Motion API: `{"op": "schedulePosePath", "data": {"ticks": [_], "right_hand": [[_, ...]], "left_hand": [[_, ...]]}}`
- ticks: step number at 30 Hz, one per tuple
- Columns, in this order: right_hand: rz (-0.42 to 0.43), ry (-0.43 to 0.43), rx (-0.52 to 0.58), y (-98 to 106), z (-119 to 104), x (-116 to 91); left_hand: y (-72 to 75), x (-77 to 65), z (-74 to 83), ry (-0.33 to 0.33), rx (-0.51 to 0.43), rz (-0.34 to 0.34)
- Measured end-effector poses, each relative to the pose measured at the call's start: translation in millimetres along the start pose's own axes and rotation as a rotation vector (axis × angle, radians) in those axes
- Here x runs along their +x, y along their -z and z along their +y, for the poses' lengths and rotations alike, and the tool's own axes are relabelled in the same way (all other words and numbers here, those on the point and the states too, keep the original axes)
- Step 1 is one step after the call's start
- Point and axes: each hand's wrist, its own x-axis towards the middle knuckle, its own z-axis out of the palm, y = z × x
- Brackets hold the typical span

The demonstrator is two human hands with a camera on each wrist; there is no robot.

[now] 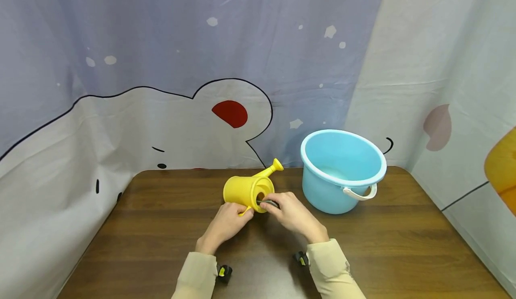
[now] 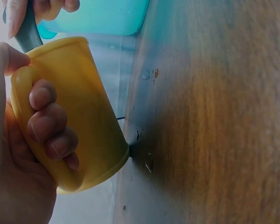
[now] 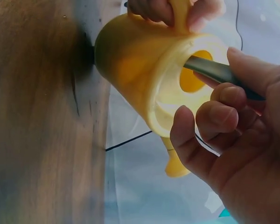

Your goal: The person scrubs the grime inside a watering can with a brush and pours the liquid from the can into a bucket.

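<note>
left hand (image 1: 226, 223) grips smooth yellow watering can (image 1: 240, 190) by loop handle (image 2: 21, 88); right hand (image 1: 296, 214) pinches slim dark tool (image 3: 213, 71) at round opening (image 3: 189, 82). blue bucket (image 1: 328, 199) stands nearby on wood-grain table (image 1: 161, 232).

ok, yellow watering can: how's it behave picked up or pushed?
The watering can looks like hollow plastic, so probably light for its size. Likely stiff: its round body shows no dent beside the left hand. Laid sideways, it might roll until the spout catches.
</note>
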Motion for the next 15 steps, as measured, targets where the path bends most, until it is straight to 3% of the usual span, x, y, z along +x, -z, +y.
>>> {"op": "schedulePosePath", "data": {"ticks": [15], "right_hand": [[0.008,-0.111,0.114,24,10,-6]], "left_hand": [[1.2,0.1,-1.0,0.04,-0.06,-0.013]]}}
